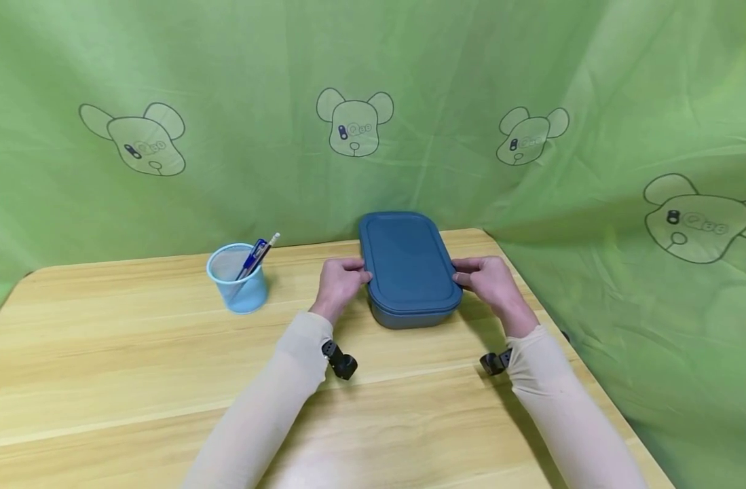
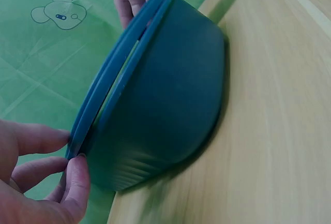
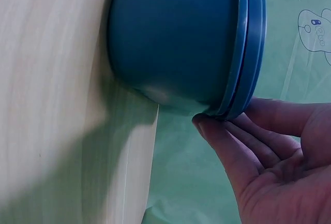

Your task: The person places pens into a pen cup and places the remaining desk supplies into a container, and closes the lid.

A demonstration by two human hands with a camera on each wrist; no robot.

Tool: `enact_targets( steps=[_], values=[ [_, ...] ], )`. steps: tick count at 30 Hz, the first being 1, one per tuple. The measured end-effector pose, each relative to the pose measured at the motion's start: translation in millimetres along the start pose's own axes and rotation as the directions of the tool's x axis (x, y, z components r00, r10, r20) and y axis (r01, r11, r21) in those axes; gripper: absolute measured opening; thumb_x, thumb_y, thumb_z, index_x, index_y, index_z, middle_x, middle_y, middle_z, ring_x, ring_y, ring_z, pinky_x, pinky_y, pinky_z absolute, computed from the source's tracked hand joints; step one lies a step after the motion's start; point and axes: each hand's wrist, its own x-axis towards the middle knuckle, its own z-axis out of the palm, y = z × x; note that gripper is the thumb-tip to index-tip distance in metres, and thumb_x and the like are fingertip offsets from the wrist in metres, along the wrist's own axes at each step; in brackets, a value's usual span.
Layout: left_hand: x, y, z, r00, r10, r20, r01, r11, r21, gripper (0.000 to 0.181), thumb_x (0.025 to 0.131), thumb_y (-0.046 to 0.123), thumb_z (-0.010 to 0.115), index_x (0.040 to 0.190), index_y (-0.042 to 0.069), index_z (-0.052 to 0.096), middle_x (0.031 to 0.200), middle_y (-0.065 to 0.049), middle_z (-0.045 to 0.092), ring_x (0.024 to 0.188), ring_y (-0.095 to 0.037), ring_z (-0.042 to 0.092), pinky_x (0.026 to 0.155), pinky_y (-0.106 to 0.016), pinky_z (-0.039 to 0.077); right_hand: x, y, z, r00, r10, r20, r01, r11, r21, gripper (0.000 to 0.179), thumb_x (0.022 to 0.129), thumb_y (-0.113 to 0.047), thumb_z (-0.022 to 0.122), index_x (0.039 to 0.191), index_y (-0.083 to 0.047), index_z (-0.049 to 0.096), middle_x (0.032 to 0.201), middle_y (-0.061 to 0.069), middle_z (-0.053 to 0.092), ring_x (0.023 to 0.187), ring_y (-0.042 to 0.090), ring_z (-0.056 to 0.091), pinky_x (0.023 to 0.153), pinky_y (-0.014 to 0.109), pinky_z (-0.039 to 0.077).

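Observation:
A dark blue rectangular food container stands on the table, with its matching lid on top. In the left wrist view a narrow gap shows between the lid and the container's rim along part of the edge. My left hand pinches the lid's edge on the left side, thumb and fingers above and below it. On the opposite side my right hand pinches the rim; in the right wrist view its fingers sit at the lid's edge. The container's inside is hidden.
To the left, a light blue mesh pen cup holds a blue pen and a pencil-like stick. The wooden table ends close to the right arm. Green curtains with printed mouse heads hang behind and at the right.

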Motion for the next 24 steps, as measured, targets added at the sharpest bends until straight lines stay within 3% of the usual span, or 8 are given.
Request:
enact_targets(
  steps=[7,15,24],
  values=[
    [1.1,-6.3,-1.7,0.999,0.03,0.01,-0.031,0.999,0.015,0.032,0.084,0.001,0.074,0.115,-0.003,0.07,0.113,-0.014,0.069,0.111,-0.026,0.061,0.092,-0.033,0.052,-1.7,1.0,-0.2,1.0,-0.005,0.006,0.005,1.0,0.004,0.039,0.094,0.001,0.059,0.131,0.011,0.055,0.133,0.026,0.055,0.117,0.034,0.057,0.089,0.021,0.051],
    [-1.2,-6.8,-3.7,0.999,0.025,0.02,-0.026,0.999,0.041,0.032,0.083,0.002,0.074,0.114,-0.003,0.07,0.107,-0.012,0.069,0.104,-0.025,0.061,0.089,-0.032,0.052,-3.5,0.6,0.4,0.999,-0.028,0.017,0.028,1.0,-0.015,0.039,0.094,0.001,0.061,0.131,0.012,0.055,0.131,0.027,0.056,0.116,0.034,0.057,0.087,0.018,0.051],
    [-0.5,-9.3,-3.8,0.999,0.032,0.029,-0.034,0.998,0.044,0.031,0.083,0.001,0.075,0.114,-0.003,0.07,0.101,-0.01,0.069,0.098,-0.022,0.061,0.086,-0.031,0.053,-6.1,0.8,0.8,1.0,-0.01,0.028,0.011,0.999,-0.035,0.04,0.094,-0.001,0.061,0.131,0.012,0.054,0.132,0.027,0.055,0.117,0.034,0.057,0.094,0.027,0.05]
  ],
)
